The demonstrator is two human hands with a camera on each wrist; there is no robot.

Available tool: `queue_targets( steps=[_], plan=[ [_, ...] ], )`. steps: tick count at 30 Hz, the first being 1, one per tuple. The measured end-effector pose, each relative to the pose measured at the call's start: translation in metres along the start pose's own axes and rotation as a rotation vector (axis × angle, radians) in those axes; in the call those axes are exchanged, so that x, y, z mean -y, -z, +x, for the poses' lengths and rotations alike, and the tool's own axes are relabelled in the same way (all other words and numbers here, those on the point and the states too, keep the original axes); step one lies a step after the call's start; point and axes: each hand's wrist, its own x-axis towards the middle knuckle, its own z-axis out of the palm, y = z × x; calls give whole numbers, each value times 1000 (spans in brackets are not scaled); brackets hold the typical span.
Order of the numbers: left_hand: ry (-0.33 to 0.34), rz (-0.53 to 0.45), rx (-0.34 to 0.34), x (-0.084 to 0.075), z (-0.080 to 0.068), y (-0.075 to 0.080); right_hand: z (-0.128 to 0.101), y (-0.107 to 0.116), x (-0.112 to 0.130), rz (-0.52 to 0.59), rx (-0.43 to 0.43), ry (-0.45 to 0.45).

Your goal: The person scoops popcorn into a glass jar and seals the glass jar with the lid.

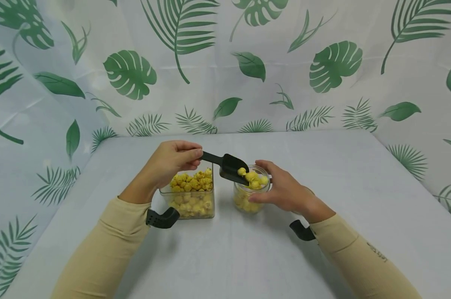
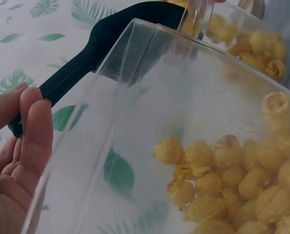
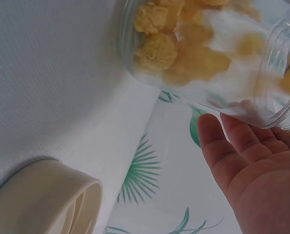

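Two hands are working side by side near the middle of the white worktop [image 1: 360, 199], a little toward its near edge. The left hand [image 1: 169, 164] is pinching the end of a black scoop [image 1: 227, 166] by its handle, thumb and fingertips pressed together on it; in the left wrist view the fingers [image 2: 35, 131] are curling round the handle's tip. The scoop is reaching to the right, its bowl tilting over the mouth of a round glass jar [image 1: 247, 199], with a few yellow popcorn pieces [image 1: 252, 176] sitting at its lip and on top of the jar's heap.

The right hand [image 1: 285, 191] is wrapping round the right side of the jar, fingers curving along the glass and thumb toward the rim. In the right wrist view the jar [image 3: 208, 58] is showing popcorn packed against its wall, with the palm [image 3: 254, 165] lying against it.

Just left of the jar, apart from it by a narrow gap, a square clear tub [image 1: 189, 199] is standing below the left hand, holding popcorn up to nearly its rim. Both forearms are wearing beige sleeves [image 1: 105, 249]. A leaf-printed curtain [image 1: 225, 62] is hanging along the far and side edges of the worktop.
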Motion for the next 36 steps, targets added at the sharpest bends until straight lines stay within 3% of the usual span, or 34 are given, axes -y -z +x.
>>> queue_targets(
  steps=[23, 30, 36],
  plan=[
    [-9, 23, -9, -2, -3, 2, -2, 1, 0, 22, -2, 13],
    [-31, 48, -21, -4, -11, 12, -4, 1, 3, -27, -8, 35],
    [-59, 22, -51, -6, -23, 29, 1, 5, 12, -130, -55, 125]
  ],
)
